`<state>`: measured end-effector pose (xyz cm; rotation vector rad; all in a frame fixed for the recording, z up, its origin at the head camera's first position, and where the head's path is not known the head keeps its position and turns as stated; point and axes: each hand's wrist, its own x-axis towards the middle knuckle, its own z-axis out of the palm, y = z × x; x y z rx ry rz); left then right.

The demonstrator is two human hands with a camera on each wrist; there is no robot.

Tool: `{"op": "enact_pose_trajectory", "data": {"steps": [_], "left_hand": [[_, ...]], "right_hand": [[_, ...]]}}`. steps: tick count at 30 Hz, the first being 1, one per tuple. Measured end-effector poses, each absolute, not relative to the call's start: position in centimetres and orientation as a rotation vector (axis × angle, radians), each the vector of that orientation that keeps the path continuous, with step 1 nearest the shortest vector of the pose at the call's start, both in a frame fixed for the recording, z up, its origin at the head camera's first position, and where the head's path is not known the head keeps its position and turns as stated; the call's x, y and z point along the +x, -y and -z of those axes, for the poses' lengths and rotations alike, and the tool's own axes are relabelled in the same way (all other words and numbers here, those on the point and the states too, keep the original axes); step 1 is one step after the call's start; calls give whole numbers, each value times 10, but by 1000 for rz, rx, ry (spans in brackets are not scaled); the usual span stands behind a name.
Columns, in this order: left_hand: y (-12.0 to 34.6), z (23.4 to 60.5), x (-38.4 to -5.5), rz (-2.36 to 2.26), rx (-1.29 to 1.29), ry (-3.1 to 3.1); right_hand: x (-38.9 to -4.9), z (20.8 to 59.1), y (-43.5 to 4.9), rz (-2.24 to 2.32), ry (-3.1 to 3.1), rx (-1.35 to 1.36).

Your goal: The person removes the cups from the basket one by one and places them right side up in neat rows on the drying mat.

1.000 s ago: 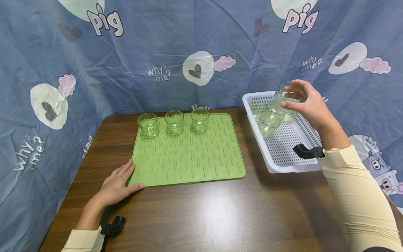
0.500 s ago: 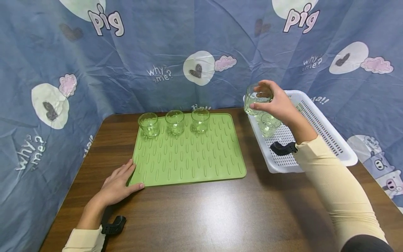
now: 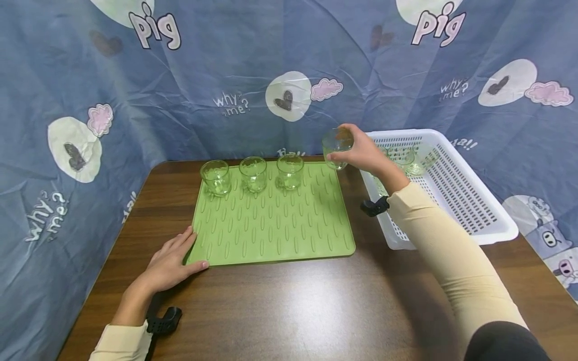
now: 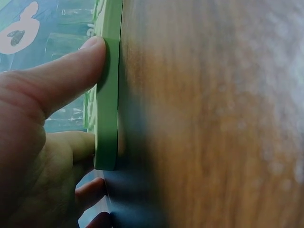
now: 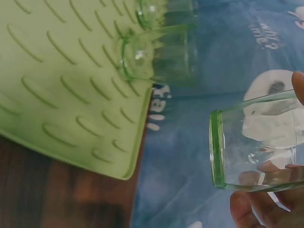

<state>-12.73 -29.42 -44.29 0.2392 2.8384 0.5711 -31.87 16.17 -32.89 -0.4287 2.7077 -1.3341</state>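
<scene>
Between the thumb and fingers of my right hand (image 3: 365, 153) is a clear glass cup (image 3: 335, 149), held upright above the far right corner of the green ridged mat (image 3: 271, 225). In the right wrist view, that same glass cup (image 5: 259, 142) hangs apart from the mat (image 5: 71, 95). Three more glass cups stand in a row along the mat's far edge: a left one (image 3: 217, 178), a middle one (image 3: 254, 174) and a right one (image 3: 290, 172). My left hand (image 3: 167, 265) rests at the mat's near left corner, fingers extended, thumb on its edge (image 4: 108, 95).
A white perforated basket (image 3: 487, 205) stands on the right of the brown wooden table (image 3: 280, 306), with glass cups (image 3: 417, 159) at its far left, partly hidden by my right arm. A blue printed cloth (image 3: 194, 100) hangs behind the table.
My right hand has carried the glass cup leftward, from over the basket to the mat's far right corner. The left hand keeps its place on the mat.
</scene>
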Motion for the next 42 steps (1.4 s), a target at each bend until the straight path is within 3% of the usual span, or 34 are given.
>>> {"op": "enact_pose_trajectory", "data": {"steps": [25,42], "left_hand": [[294,444,-128,-558,242,-2836],[295,444,-128,-565,239,-2837]], "right_hand": [[-340,391,-122,1413,-2622,-38],[-340,410,-123,1457,-2589,12]]}}
